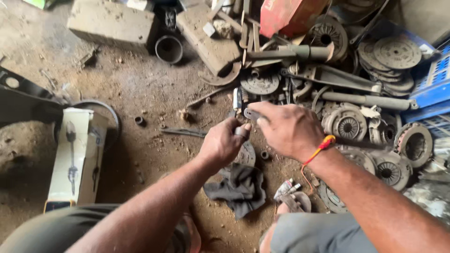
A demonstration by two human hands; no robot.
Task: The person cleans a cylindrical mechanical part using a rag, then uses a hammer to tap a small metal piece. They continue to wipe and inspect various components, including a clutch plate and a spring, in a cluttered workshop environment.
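1. Small cylinder (242, 131) in the left hand (222, 143): dull grey metal.
2. Wrist thread (322, 146) on the right hand (288, 127): orange and red.
3. Rag (239, 189): dark charcoal grey.
4. Long carton (75, 157): cream, printed with a grey shaft picture, blue band at its base.
5. Clutch plates (349, 125): rusty brown-grey with radial slot pattern.
6. Crate (433, 86): bright blue, grid pattern.
7. Metal box (286, 15): red.
8. Floor (140, 89): brown dirt.

Dusty dirt floor (140, 89), blue crate (433, 86), heaped clutch plates (391, 58), concrete blocks (112, 21).
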